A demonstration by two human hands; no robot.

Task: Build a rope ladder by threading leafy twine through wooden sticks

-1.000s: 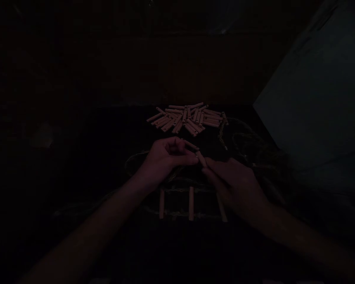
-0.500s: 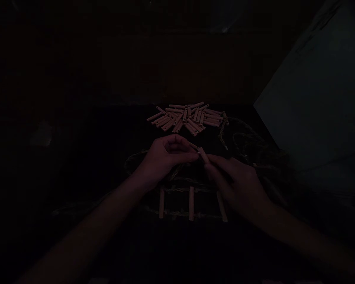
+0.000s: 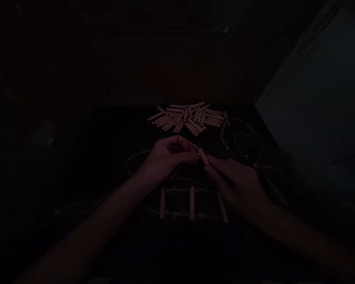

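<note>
Dim room: wooden sticks (image 3: 186, 117) heaped near the far edge of a dark surface (image 3: 85, 157).
Left hand (image 3: 168, 157) and right hand (image 3: 233, 185) clamp one stick (image 3: 203, 156) between their fingertips, above rope-tied rungs (image 3: 191, 203).

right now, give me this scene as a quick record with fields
left hand: fingers curled, tips at the stick
right hand: fingers pinching the stick
held: wooden stick, between both hands
beyond hands: pile of wooden sticks
below hands: three sticks tied with twine, ladder-like
light: very dim
</note>
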